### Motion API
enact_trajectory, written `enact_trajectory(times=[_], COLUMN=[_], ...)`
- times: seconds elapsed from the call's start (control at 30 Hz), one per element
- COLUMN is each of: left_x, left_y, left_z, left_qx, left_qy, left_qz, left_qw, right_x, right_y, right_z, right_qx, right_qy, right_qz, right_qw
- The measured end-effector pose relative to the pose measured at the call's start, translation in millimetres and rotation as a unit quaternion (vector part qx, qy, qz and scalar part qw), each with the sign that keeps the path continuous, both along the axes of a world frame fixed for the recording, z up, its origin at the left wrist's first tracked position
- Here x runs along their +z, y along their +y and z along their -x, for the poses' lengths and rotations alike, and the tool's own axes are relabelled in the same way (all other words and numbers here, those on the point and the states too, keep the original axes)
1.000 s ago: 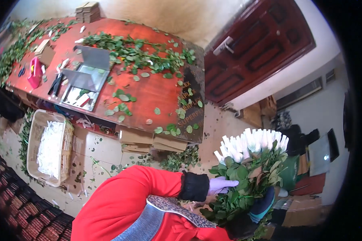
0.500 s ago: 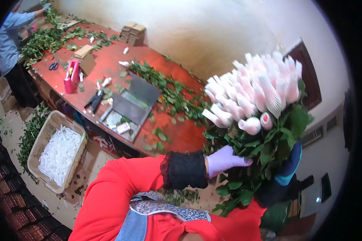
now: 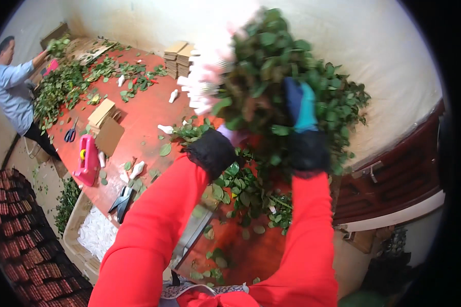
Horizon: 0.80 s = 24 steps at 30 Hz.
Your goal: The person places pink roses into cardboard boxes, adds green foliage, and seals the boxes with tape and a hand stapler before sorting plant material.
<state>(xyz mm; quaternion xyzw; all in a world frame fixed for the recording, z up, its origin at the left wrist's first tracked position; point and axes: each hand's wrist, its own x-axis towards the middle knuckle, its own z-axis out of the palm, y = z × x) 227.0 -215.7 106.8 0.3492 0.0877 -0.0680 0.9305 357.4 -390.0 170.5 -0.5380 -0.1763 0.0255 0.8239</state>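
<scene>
A large bunch of roses (image 3: 261, 66), its heads in white foam net sleeves (image 3: 206, 77), is held up over the red table, heads to the left and leafy stems to the right. My right hand (image 3: 303, 105), in a blue and teal glove, is closed round the leafy stems. Below the sleeved heads, my left hand (image 3: 233, 135) in a purple glove holds the bunch from underneath, its fingers mostly hidden by leaves. Motion blurs the bunch. More leafy stems (image 3: 251, 192) lie on the table under it.
On the red table (image 3: 143, 110) are a pink tape dispenser (image 3: 88, 161), a black stapler (image 3: 122, 202), scissors (image 3: 70, 134) and cardboard stacks (image 3: 178, 57). A basket of white sleeves (image 3: 95, 233) stands below its left edge. At the far left a person (image 3: 13, 94) handles greenery.
Both hands have carried the bunch from the right side forward over the table and tipped it, so the sleeved heads now point left instead of up. My view has turned too.
</scene>
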Motion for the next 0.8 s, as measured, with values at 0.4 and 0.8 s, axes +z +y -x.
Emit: enact_trajectory(times=[0.4,0.8], left_x=[16,-14], left_y=[143,233], left_z=[133,488], left_qx=[-0.238,-0.142], left_qy=[0.035,0.194], left_qz=[-0.274,-0.264], left_qw=[0.931,0.934], right_x=[-178,-86], right_y=[102,-2], right_z=[-46,156], right_qx=[-0.212,0.005], right_qy=[-0.092,0.025], right_qz=[0.624,0.324], right_qw=[0.747,0.946])
